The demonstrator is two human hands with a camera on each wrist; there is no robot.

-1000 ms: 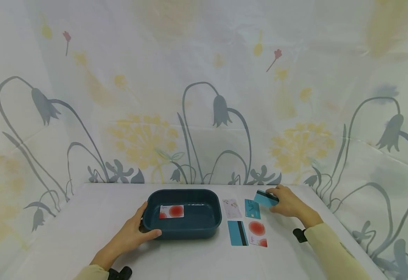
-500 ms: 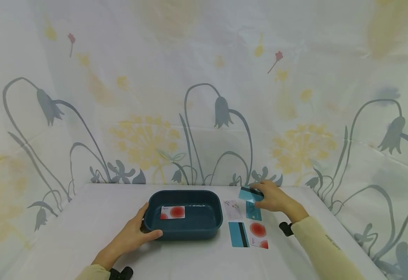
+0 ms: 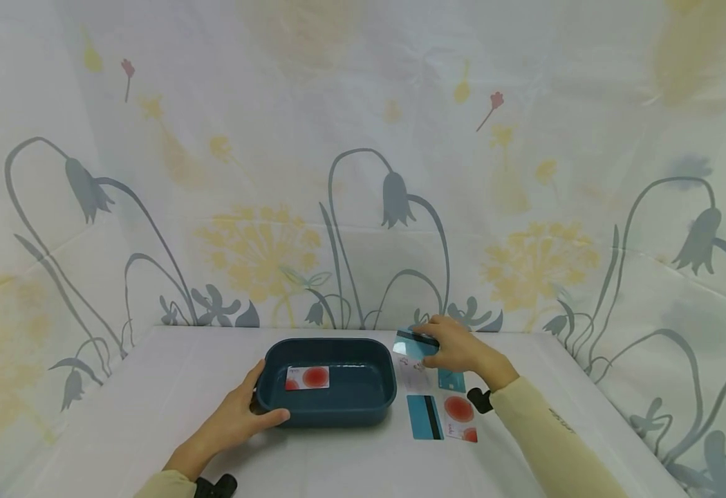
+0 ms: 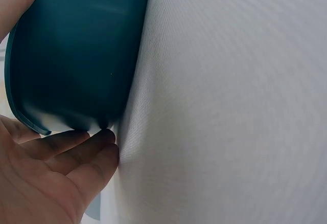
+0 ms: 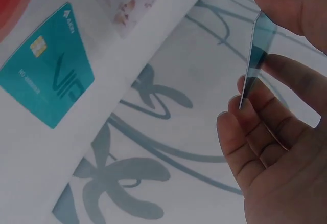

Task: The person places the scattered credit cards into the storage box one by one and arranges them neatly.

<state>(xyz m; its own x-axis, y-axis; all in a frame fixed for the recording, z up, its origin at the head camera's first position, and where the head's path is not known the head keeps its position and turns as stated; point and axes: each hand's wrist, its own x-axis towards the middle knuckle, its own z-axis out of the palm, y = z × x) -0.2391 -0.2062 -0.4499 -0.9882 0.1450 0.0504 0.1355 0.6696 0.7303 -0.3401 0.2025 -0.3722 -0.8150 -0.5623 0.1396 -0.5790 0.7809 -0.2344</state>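
Note:
My left hand (image 3: pixel 232 415) grips the left front corner of a dark teal rectangular plastic tub (image 3: pixel 338 418), thumb along the front and fingers against its end wall (image 4: pixel 76 81). Inside the tub lies a white card with red circles (image 3: pixel 307 377). Raised in my right hand (image 3: pixel 462 349), a blue bank card (image 3: pixel 408 344) with a dark magnetic stripe is pinched between thumb and fingers. In the right wrist view, the held card (image 5: pixel 255 55) is nearly edge-on. It hangs above a pale flower-printed card (image 3: pixel 414 379), partly covering it in the head view.
On the white table (image 3: pixel 313 463), right of the tub, lie a teal VIP card (image 5: pixel 51 70), a striped blue card (image 3: pixel 425 417) and another red-circle card (image 3: pixel 460 415). A flower-printed cloth backdrop (image 3: pixel 363 242) rises behind the table's far edge.
My right hand has carried the blue bank card leftward, from beside the VIP card to above the pale card near the tub. My left hand keeps its place on the tub.

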